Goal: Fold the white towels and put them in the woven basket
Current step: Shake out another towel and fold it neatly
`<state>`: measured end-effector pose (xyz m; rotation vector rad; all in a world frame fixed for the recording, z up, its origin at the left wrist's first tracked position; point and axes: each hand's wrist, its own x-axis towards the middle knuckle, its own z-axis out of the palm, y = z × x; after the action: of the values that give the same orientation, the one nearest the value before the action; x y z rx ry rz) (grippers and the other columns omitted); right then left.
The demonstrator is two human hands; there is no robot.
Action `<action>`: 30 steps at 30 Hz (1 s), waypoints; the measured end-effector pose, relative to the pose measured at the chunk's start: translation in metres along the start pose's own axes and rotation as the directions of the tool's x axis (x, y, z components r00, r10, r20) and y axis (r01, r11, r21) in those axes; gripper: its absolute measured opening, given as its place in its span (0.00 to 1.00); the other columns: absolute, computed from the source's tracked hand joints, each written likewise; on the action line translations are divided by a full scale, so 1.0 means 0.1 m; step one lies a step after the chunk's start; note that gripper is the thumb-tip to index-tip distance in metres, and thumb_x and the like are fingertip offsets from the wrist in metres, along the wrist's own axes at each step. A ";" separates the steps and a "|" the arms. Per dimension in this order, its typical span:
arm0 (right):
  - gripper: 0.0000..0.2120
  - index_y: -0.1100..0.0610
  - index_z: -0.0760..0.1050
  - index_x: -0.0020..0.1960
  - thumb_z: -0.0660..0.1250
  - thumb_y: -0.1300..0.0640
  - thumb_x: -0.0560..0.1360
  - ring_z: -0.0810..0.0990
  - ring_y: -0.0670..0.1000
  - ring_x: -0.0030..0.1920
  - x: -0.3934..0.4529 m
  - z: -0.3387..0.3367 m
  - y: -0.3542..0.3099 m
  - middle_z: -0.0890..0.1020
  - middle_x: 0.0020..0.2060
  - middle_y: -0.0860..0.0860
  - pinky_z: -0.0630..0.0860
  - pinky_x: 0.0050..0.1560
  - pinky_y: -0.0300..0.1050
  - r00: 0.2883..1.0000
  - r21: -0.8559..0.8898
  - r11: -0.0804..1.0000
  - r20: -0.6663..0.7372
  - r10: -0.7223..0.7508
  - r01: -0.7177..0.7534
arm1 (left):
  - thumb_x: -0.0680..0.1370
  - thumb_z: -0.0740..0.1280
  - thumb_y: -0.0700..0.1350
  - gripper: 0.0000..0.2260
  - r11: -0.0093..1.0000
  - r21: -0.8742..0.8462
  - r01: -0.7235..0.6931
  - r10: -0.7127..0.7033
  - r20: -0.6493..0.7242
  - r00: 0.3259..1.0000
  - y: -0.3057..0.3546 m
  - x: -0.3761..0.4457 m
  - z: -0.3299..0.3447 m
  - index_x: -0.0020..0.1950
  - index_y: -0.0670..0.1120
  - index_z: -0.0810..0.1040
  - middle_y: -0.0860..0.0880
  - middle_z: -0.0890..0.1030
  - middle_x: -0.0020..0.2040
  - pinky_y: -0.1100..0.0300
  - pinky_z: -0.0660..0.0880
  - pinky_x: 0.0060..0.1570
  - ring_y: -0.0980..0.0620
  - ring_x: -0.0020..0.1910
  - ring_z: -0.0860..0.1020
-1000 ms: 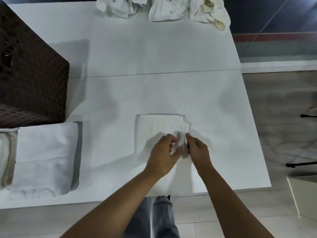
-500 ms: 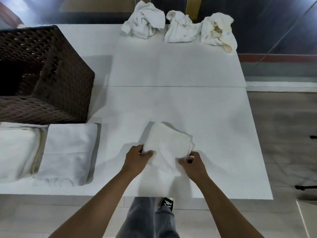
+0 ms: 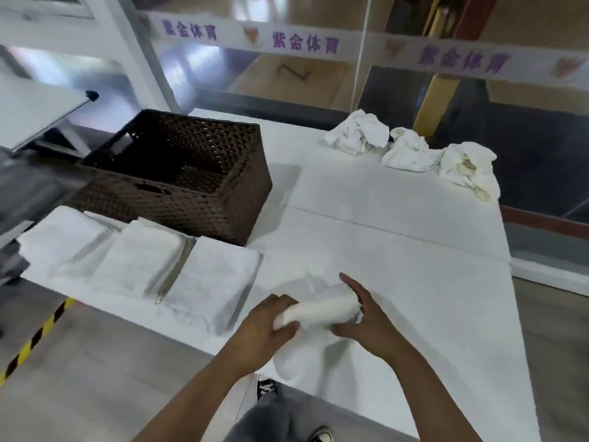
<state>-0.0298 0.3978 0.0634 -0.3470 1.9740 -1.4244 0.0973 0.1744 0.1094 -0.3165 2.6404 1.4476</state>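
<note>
Near the desk [image 3: 398, 250] front edge, a folded white towel [image 3: 322, 309] is held between both hands, long axis running left-right. Left hand [image 3: 264, 327] is curled round its left end; right hand [image 3: 366, 317] is pressed flat against the right end, fingers straight. Woven basket [image 3: 191, 193] lies up-left of the hands, beyond three folded towels [image 3: 143, 266], so the left hand is nearer. Likely next: carried up-left, across that row, into the basket.
</note>
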 end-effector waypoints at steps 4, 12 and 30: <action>0.36 0.39 0.74 0.66 0.84 0.56 0.63 0.81 0.44 0.59 0.10 0.35 -0.29 0.81 0.60 0.41 0.81 0.55 0.42 0.999 -0.071 0.997 0.034 0.025 -0.023 | 0.79 0.69 0.48 0.09 0.998 -0.055 0.026 -0.031 -0.100 0.995 -0.15 -0.30 -0.37 0.57 0.59 0.77 0.56 0.77 0.49 0.65 0.73 0.48 0.57 0.49 0.77; 0.15 0.47 0.80 0.58 0.77 0.56 0.74 0.84 0.41 0.53 0.20 1.35 -1.07 0.86 0.51 0.41 0.79 0.54 0.41 0.994 -0.064 0.995 0.078 -0.075 0.080 | 0.77 0.72 0.50 0.09 0.970 -0.222 0.101 -0.183 -0.388 0.903 -0.61 -0.73 -1.15 0.56 0.57 0.76 0.61 0.81 0.51 0.65 0.75 0.45 0.59 0.49 0.79; 0.09 0.47 0.81 0.59 0.70 0.49 0.79 0.83 0.41 0.54 1.08 3.85 -1.80 0.86 0.51 0.40 0.78 0.57 0.39 0.998 0.043 0.998 0.048 -0.046 0.044 | 0.81 0.68 0.47 0.09 0.729 -0.673 0.127 -0.492 -0.386 0.780 -2.18 -1.38 -2.71 0.61 0.48 0.77 0.50 0.85 0.54 0.54 0.81 0.48 0.51 0.53 0.84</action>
<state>0.1116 -0.0138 0.1197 -0.4057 1.9056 -1.4697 0.2834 -0.1500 0.1040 -1.3798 2.1325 2.3107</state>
